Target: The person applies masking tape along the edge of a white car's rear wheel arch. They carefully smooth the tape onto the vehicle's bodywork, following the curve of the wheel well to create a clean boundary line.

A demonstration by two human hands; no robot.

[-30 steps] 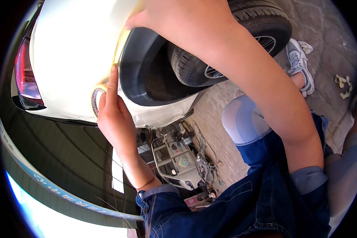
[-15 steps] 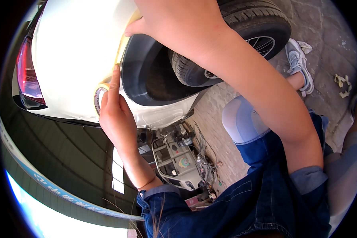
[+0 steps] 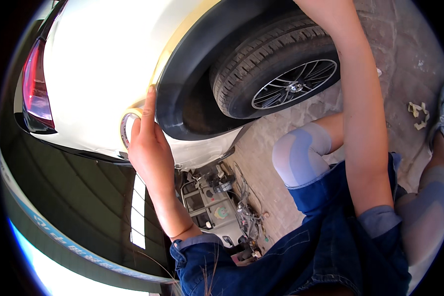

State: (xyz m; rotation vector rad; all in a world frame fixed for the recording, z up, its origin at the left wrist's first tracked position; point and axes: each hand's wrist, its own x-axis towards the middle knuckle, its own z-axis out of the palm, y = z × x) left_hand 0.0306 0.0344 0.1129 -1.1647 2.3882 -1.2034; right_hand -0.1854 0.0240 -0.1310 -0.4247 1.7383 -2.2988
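Note:
A roll of masking tape point(image 3: 126, 129) is held in my left hand point(image 3: 150, 143), its cardboard core facing me. The index finger of that hand points along the edge of the dark wheel arch trim point(image 3: 182, 74), its tip touching a pale yellow tape strip point(image 3: 177, 38). This strip follows the curve where the trim meets the white car body point(image 3: 98, 59). My right hand point(image 3: 325, 11) reaches up over the top of the tyre point(image 3: 251, 59); its fingers are cut off by the picture's upper edge, so what they do is hidden.
A red tail light point(image 3: 37, 89) sits at the car's left end. My bent knee point(image 3: 301, 153) is close beside the wheel. Torn tape scraps point(image 3: 419, 116) lie on the stone paving at right. Beyond the bumper stands a small grey vehicle point(image 3: 214, 209) among cables and clutter.
My right hand has left the upper part of the arch and swung right over the tyre, uncovering the tape strip and wheel. My left hand stays near the same spot with the roll.

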